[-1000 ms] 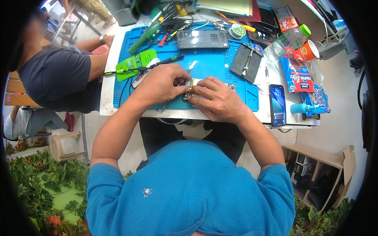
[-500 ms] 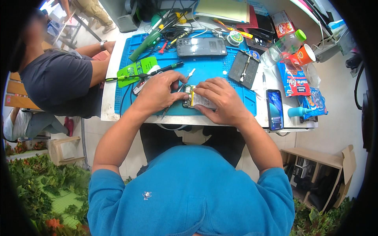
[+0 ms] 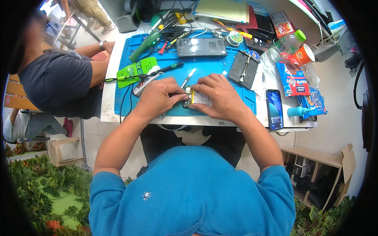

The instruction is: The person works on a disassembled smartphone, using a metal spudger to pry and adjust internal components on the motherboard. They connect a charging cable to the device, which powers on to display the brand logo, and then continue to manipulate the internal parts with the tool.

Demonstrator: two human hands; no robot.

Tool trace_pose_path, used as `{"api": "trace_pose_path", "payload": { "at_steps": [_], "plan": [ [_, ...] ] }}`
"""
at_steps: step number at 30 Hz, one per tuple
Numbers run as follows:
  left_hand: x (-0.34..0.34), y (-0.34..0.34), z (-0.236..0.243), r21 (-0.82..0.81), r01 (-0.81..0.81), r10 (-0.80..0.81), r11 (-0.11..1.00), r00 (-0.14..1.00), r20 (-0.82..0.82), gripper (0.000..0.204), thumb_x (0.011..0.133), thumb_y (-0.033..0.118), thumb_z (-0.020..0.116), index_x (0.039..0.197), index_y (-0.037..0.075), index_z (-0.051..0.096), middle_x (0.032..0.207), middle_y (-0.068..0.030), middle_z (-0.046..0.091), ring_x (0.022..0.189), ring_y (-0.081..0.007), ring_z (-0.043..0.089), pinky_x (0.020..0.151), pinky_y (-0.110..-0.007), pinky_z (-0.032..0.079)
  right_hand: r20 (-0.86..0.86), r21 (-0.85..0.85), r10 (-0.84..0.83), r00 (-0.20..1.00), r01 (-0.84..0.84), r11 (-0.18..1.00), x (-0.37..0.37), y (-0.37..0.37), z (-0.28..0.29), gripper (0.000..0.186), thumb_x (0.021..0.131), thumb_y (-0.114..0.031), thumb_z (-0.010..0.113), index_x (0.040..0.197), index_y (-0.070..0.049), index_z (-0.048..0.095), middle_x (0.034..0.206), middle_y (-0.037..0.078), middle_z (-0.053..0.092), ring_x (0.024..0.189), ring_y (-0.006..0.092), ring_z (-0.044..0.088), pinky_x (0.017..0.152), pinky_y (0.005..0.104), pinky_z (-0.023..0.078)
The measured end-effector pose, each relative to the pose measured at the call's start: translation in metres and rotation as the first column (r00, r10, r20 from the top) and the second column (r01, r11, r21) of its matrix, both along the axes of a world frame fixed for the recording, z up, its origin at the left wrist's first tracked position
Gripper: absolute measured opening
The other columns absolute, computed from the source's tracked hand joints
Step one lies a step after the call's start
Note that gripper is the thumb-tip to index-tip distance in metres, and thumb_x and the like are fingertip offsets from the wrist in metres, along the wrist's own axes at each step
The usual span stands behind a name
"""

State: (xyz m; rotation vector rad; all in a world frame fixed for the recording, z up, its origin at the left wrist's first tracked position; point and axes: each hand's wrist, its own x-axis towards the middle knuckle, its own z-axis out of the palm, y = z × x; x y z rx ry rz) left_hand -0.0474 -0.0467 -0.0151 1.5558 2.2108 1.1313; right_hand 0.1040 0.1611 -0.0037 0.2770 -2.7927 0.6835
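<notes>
An opened phone [image 3: 201, 100] with its pale battery and circuit board bare lies on the blue mat near the table's front edge. My right hand [image 3: 222, 96] is closed around its right part, thumb on the near side and fingers over the far side. My left hand [image 3: 161, 96] has thumb and fingers pressed together at the board end; anything small between them is hidden. Beneath that hand, a slim tool with a white tip [image 3: 191, 72] rests on the mat, its middle covered.
Behind my hands lie a dark phone back [image 3: 201, 47], a grey holder plate [image 3: 244, 69], a green-handled tool [image 3: 145, 46] and a solder spool [image 3: 235, 38]. To the right are a lit phone [image 3: 275, 109], snack packets [image 3: 293, 80] and a bottle [image 3: 282, 49]. A person [image 3: 59, 78] sits at left.
My left fingers have drawn together at the board end, moving down and off the slim tool's upper part. My right hand has shifted slightly left on the opened phone.
</notes>
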Motion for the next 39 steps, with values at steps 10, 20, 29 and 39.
{"api": "trace_pose_path", "payload": {
  "at_steps": [10, 20, 29, 39],
  "plan": [
    [-0.001, -0.007, 0.002, -0.002, 0.110, -0.108, 0.994, 0.978, -0.177, 0.010, 0.088, 0.014, 0.082, 0.096, 0.007, 0.082, 0.085, -0.0067, 0.070, 0.071, -0.0255, 0.069, 0.064, -0.037, 0.055, 0.028, 0.002, -0.001, 1.000, 0.001, 1.000, -0.008, -0.002, 0.001, 0.057, 0.084, -0.049, 0.086, 0.121, -0.008, 0.073, 0.119, 0.010, 0.067, 0.115, 0.0320, 0.059, 0.100, 0.0463, 0.045],
    [-0.003, -0.006, 0.010, -0.037, 0.181, -0.184, 0.983, 0.938, -0.294, 0.013, 0.087, 0.013, 0.079, 0.097, 0.005, 0.081, 0.085, -0.0080, 0.070, 0.073, -0.0264, 0.069, 0.064, -0.037, 0.054, 0.048, 0.052, 0.038, 0.998, -0.040, 0.998, -0.009, -0.001, 0.001, 0.071, 0.077, -0.057, 0.089, 0.124, -0.007, 0.072, 0.120, 0.011, 0.067, 0.116, 0.0326, 0.059, 0.102, 0.0462, 0.044],
    [-0.017, 0.005, 0.003, -0.001, 0.078, -0.077, 0.997, 0.986, -0.150, 0.016, 0.091, 0.013, 0.080, 0.106, 0.008, 0.083, 0.088, -0.0081, 0.073, 0.075, -0.0264, 0.071, 0.067, -0.038, 0.056, -0.036, 0.031, 0.008, 0.999, -0.007, 1.000, -0.003, -0.005, -0.005, 0.071, 0.076, -0.053, 0.090, 0.127, -0.007, 0.073, 0.121, 0.011, 0.068, 0.115, 0.0326, 0.059, 0.105, 0.0466, 0.044],
    [-0.019, 0.009, 0.012, -0.118, 0.166, -0.197, 0.979, 0.917, -0.347, 0.015, 0.088, 0.012, 0.080, 0.103, 0.008, 0.082, 0.091, -0.0073, 0.072, 0.082, -0.0301, 0.072, 0.071, -0.039, 0.057, -0.070, 0.062, 0.009, 0.998, -0.004, 0.998, -0.002, -0.006, -0.009, 0.066, 0.081, -0.052, 0.087, 0.127, -0.007, 0.073, 0.120, 0.012, 0.067, 0.114, 0.0326, 0.060, 0.104, 0.0468, 0.045]
  ]
}}
